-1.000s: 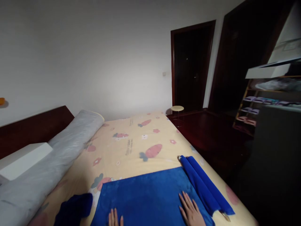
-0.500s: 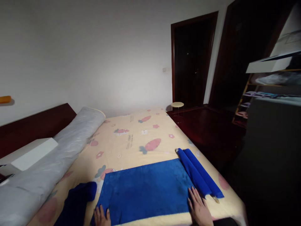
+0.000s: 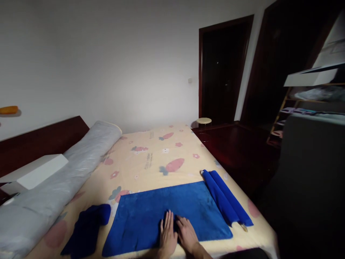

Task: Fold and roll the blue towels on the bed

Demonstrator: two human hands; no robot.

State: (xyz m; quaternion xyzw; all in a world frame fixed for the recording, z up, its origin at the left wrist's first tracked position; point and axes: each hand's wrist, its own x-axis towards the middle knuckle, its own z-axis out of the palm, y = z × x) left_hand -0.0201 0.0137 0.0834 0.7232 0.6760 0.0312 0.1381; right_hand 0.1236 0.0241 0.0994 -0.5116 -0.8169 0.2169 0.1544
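A blue towel [image 3: 142, 216] lies spread out on the bed in front of me. My left hand [image 3: 168, 233] rests on the middle of it, palm down, fingers stretched forward. Beside it, my right hand [image 3: 186, 232] also lies on the towel, its fingers extended and slightly bent. To the right are rolled blue towels [image 3: 226, 198] lying side by side, with a small pale tag at the near end. A crumpled dark blue cloth [image 3: 87, 230] sits left of the spread towel.
The bed's patterned sheet [image 3: 151, 158] stretches ahead. A rolled grey mattress or quilt [image 3: 78, 176] and a white box [image 3: 37, 171] lie at the left by the dark headboard [image 3: 64, 131]. A round stool [image 3: 204, 121] stands near the door; a dark grey cabinet or panel [image 3: 312, 180] is at right.
Both hands have moved inward from the towel's left and right edges to its middle, side by side. The spread towel's near right corner now lies flat and visible.
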